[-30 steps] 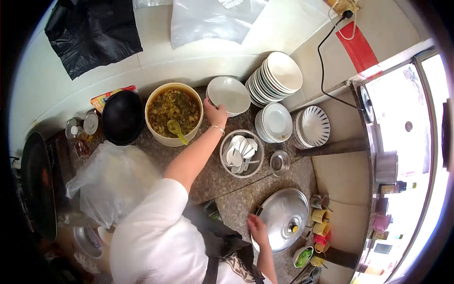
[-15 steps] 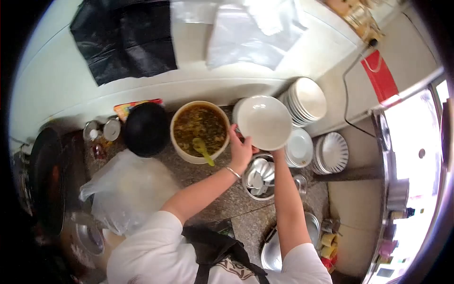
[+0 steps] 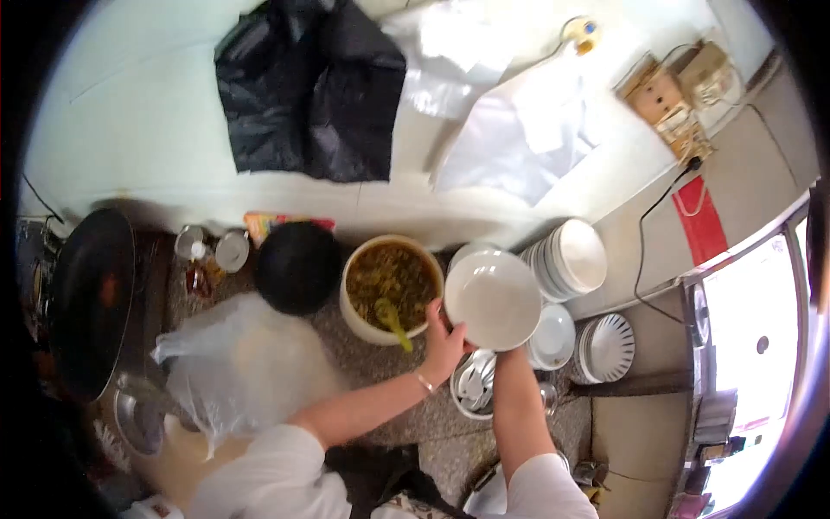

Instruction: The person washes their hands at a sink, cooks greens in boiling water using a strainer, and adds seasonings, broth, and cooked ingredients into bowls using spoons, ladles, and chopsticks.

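A white bowl (image 3: 493, 298), its inside bare, is held in front of me between both hands. My left hand (image 3: 444, 348) grips its lower left edge, thumb toward the rim. My right hand (image 3: 510, 355) is under the near side; its fingers are hidden by the bowl. Left of the bowl stands a large cream pot (image 3: 363, 327) of brown soup with green bits, a green spoon (image 3: 392, 322) sticking out. Below the held bowl is a round container of white spoons (image 3: 474, 381). Another white dish (image 3: 469, 250) shows partly behind it.
Stacked white bowls (image 3: 577, 255), plates (image 3: 553, 336) and ribbed dishes (image 3: 612, 348) stand at the right. A black bowl (image 3: 298, 266), a clear plastic bag (image 3: 246, 359) and a dark wok (image 3: 93, 303) are at the left. Black and white bags hang on the wall.
The view has tilted upward, so the counter sits lower in the picture. The bowl, still in both hands, has come slightly nearer to me and to the soup pot.
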